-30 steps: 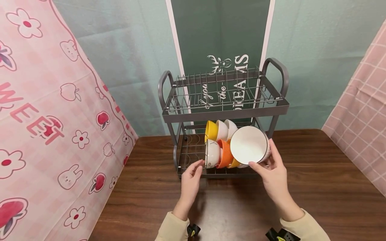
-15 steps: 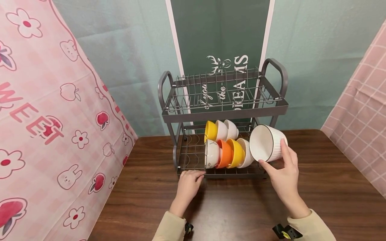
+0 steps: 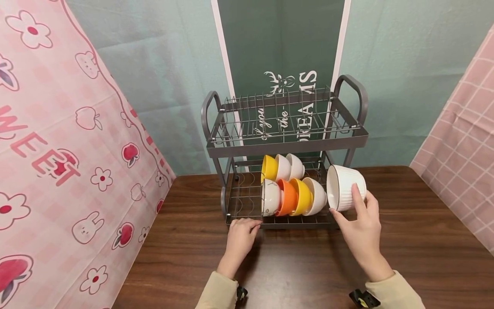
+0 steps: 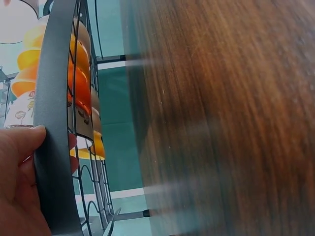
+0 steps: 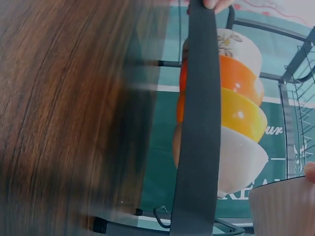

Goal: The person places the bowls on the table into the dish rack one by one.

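Note:
A white ribbed bowl with a dark rim is tipped on its side, its mouth turned left. My right hand holds it, thumb at the rim and fingers along the ribbed wall. It is just right of a front row of nested bowls: a patterned white bowl, an orange bowl, a yellow bowl and a plain white bowl. My left hand grips the front rail of the dish rack's lower shelf; the left wrist view shows thumb and fingers on opposite sides.
Behind the front row sit another yellow bowl and two white ones. The rack's upper tier overhangs the bowls. Brown wooden table lies in front, a pink printed cloth at left and a pink checked cloth at right.
The ribbed bowl has moved right from in front of the row, and its mouth has turned from facing me to the left. My left hand has come down onto the front rail.

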{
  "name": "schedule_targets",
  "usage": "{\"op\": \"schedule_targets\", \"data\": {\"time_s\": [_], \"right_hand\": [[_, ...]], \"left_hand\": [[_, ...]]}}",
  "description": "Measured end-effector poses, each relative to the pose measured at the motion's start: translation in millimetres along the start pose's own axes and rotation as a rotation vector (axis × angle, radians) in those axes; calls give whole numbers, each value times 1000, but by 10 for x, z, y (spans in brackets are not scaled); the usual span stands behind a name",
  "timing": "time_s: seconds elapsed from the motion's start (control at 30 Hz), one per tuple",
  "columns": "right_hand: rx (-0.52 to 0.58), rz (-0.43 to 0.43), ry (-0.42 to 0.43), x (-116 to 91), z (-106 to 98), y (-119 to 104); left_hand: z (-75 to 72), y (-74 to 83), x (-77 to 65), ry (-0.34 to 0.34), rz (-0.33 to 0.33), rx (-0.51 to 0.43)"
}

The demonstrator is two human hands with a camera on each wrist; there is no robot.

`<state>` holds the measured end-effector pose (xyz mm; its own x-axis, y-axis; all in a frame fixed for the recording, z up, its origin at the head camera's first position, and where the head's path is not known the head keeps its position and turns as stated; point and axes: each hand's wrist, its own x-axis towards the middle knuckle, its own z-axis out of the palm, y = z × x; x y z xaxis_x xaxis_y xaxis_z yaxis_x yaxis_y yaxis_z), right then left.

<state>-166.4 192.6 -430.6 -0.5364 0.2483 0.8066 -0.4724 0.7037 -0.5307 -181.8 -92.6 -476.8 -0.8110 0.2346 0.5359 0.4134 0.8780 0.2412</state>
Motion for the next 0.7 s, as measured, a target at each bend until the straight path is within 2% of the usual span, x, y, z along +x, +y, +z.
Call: {"op": "schedule_targets", "data": {"time_s": [0.2,0.43,0.7], "right_hand": [[-113,-67,-48,-27,41,-5],[-264,-90,-132,-72,114,-18],[-347,-164,-138,-47,230,-39]], "left_hand": [[8,-4,-9,21,6,-2],[28,-20,-15,25,8,-1],[28,-18,-16,27,5,-2]]}}
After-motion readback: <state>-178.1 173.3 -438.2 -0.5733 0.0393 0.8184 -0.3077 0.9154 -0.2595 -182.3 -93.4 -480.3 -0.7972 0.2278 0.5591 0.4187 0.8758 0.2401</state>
